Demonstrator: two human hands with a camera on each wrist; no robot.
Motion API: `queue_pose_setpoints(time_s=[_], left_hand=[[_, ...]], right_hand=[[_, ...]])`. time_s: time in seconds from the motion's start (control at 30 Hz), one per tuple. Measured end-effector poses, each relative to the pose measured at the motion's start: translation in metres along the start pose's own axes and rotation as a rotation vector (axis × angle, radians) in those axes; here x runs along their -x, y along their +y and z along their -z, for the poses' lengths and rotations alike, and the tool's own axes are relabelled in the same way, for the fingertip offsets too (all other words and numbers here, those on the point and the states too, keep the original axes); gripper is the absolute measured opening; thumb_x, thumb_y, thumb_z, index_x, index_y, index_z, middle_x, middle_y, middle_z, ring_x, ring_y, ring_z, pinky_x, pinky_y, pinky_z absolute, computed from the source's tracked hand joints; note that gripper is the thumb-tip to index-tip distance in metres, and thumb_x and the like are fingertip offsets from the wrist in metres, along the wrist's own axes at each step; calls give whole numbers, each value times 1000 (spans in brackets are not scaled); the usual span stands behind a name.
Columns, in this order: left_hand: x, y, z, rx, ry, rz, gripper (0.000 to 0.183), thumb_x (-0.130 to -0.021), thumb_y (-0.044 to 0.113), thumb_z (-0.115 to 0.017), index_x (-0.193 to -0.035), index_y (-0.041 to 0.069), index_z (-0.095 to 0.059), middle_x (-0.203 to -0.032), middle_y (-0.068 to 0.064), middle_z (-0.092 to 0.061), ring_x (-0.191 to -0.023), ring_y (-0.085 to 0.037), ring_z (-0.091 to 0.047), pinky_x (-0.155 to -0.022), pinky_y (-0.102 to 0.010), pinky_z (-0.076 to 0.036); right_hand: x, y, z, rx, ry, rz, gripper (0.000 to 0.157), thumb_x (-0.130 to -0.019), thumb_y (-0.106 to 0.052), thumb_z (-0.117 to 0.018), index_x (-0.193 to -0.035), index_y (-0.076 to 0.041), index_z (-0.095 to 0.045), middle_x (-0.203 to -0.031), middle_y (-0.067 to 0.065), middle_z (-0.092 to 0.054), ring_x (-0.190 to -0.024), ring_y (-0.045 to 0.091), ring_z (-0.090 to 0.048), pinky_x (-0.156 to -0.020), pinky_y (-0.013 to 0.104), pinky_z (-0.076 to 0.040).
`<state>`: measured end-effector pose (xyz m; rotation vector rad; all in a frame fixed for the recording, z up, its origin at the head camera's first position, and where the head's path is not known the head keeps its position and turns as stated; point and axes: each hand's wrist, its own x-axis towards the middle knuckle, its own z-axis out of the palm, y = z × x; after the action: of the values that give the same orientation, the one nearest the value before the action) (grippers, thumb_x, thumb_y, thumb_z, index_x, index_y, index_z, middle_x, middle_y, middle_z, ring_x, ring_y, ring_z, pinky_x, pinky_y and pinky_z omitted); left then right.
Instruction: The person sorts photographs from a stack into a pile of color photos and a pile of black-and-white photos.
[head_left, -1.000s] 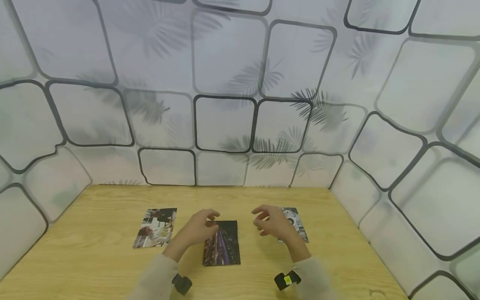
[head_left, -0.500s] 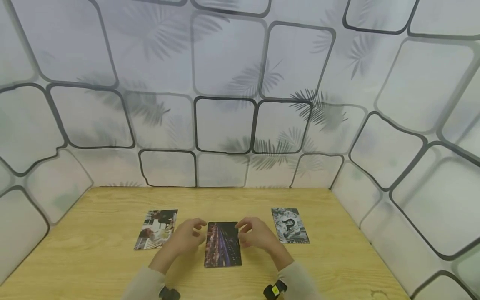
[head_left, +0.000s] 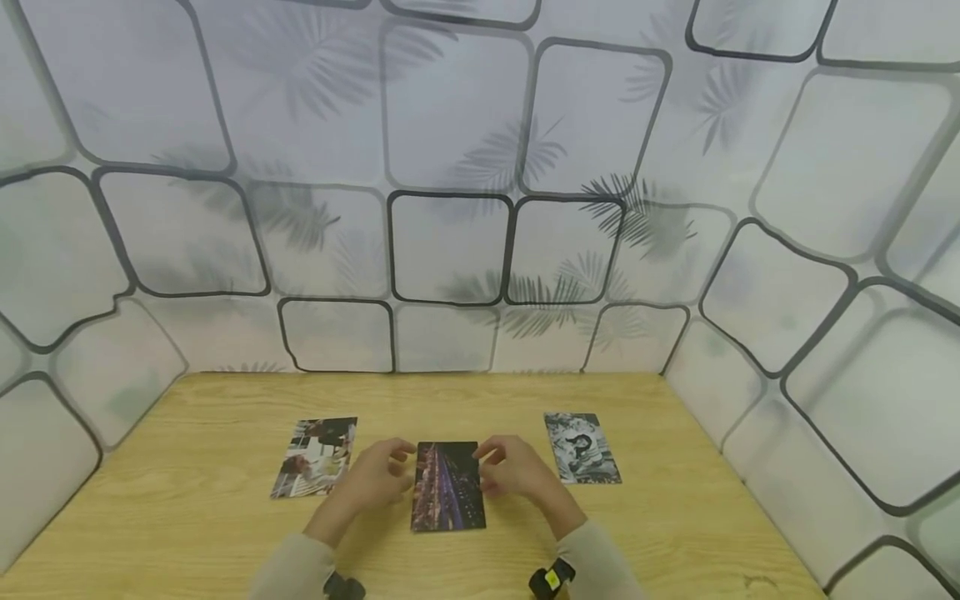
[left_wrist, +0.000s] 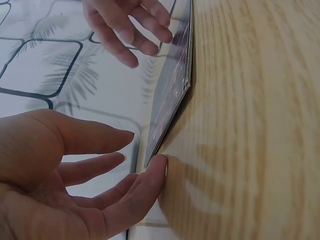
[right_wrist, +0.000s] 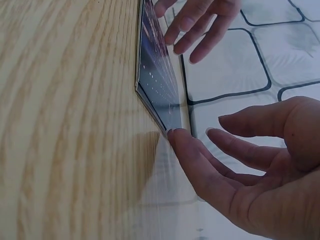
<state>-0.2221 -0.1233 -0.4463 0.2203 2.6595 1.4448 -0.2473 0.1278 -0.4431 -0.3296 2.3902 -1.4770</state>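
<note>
Your left hand (head_left: pixel 377 477) and right hand (head_left: pixel 516 468): both unclenched, fingers loosely bent, tips right at the far corners of the purple-streaked photo (head_left: pixel 448 492), flat on the desk (head_left: pixel 465 571) between colour photo (head_left: pixel 317 460) and black-and-white photo (head_left: pixel 582 450).

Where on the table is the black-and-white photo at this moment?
In the head view, the black-and-white photo lies toward the right of the table, just to the right of the right hand.
</note>
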Motion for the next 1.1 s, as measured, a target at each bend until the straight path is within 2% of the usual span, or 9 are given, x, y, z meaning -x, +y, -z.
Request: queue_pose_setpoints(time_s=[0.27,0.53,0.73,0.87,1.1], left_hand=[[-1,-3,-4,-59,20,9,45,-80,-3,-78,-124,0,-66,-122,-21,-68,-110,-38,-67,-90,-53,-61],[-3,-7,-4,-5,29,19,46,-79,-1,-83,-123,1,-67,-117,-18,-69,-100,-28,-70,-80,-44,-64],[-5,-8,-3,47,23,30,42,-80,-5,-80,-120,-1,-69,-114,-14,-70,-97,-24,-70,-76,-39,-64],[-5,-7,-1,88,20,38,42,-82,-7,-78,-122,0,-69,-118,-14,-70,-97,-23,-70,-74,-36,-64],[-3,-4,1,126,34,-10,43,-81,-11,-76,-123,-4,-68,-122,-22,-67,-97,-25,-72,-72,-34,-65]], right_hand=[[-2,2,-4,-3,-13,5,28,-97,0,-60,-123,7,-64,-102,20,-66,-75,24,-74,-66,37,-65],[-2,3,-4,7,-12,9,26,-97,-1,-60,-122,7,-65,-101,18,-67,-74,22,-73,-65,36,-65],[-4,4,-4,21,-19,8,24,-98,-1,-60,-120,6,-65,-98,17,-67,-73,21,-72,-65,35,-65],[-4,4,-5,35,-33,-4,25,-97,0,-61,-121,5,-65,-97,16,-66,-73,21,-71,-65,36,-65],[-5,4,-6,29,-60,4,30,-92,3,-62,-122,5,-65,-98,16,-66,-73,20,-71,-67,36,-66]])
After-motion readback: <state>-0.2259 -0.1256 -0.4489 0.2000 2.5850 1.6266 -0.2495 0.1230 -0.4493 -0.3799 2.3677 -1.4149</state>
